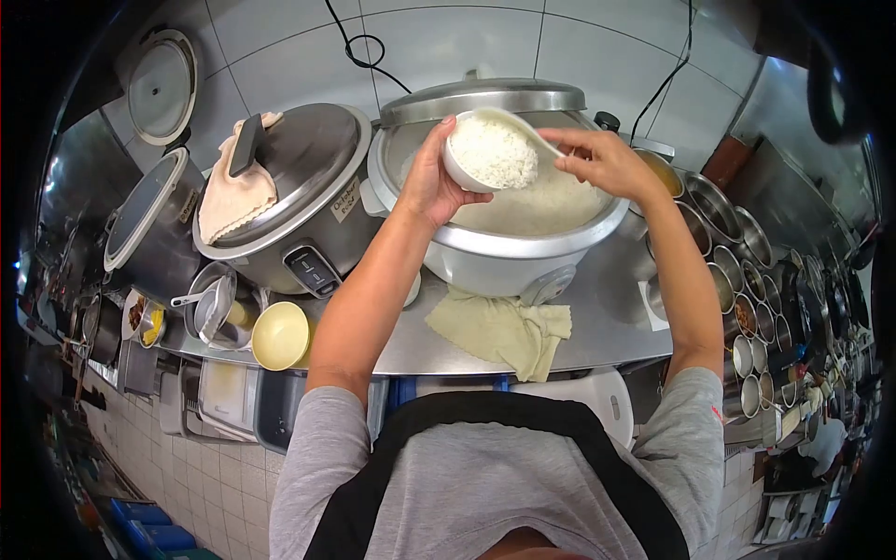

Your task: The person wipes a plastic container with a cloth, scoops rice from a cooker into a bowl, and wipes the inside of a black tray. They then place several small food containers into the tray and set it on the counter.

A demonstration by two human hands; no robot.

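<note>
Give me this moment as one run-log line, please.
left hand: holds white bowl of rice | right hand: holds spoon at bowl | beneath: open cooker, rice inside | nearby: green cloth on counter

The single view comes from a camera worn on the person's head, looking forward and steeply down over the grey shirt [504, 476], whose chest fills the bottom centre. The very wide lens bends the tile lines of the wall [467, 37] at the top, and darkness rounds off the corners. The left hand [437, 182] and right hand [602, 166] lie close to the camera, above centre, over the open cooker [513, 245]. The steel counter [611, 341] crosses the middle distance, and the tiled floor [210, 476] shows farther below.
</note>
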